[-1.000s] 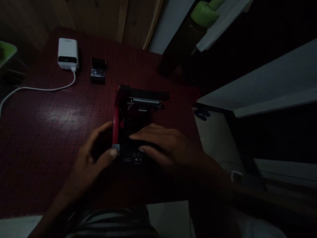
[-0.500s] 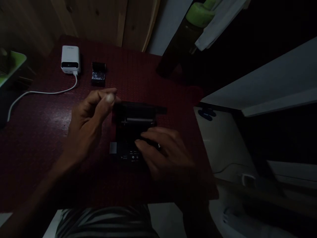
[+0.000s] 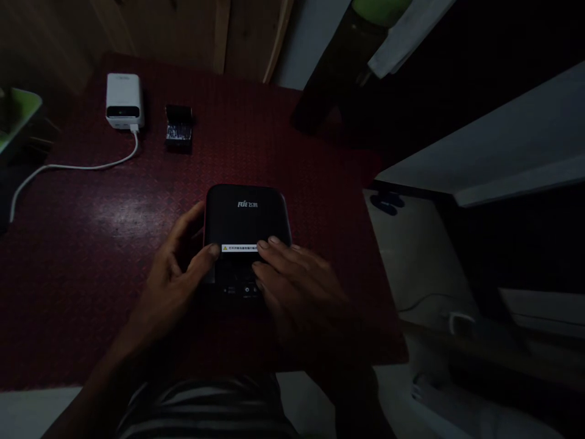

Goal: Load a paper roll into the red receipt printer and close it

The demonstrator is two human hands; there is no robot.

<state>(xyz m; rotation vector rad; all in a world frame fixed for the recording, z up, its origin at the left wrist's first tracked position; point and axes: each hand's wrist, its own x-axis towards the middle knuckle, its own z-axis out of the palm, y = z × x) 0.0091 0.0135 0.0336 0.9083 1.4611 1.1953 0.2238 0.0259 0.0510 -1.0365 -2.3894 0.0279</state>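
A small black printer (image 3: 247,219) with a rounded lid lies on the dark red table, its lid down. White lettering marks the lid, and a white warning strip (image 3: 237,248) runs along its front edge. My left hand (image 3: 180,262) grips the printer's left side, thumb on the lid's front left corner and fingers along the edge. Across the right front of the lid and part of the button panel (image 3: 235,289), my right hand (image 3: 301,286) rests with its fingers stretched out flat. It covers the printer's right front corner.
A white power bank (image 3: 123,100) with a white cable (image 3: 91,167) stands at the back left of the table (image 3: 91,256). Beside it lies a small dark roll with a patterned strip (image 3: 179,128). A tall dark bottle with a green cap (image 3: 379,11) stands at the back right.
The printer's lid, raised with a roller showing beneath it, has come down shut. My left hand has moved down from the lid's raised edge to the printer's left side. My right hand has flattened.
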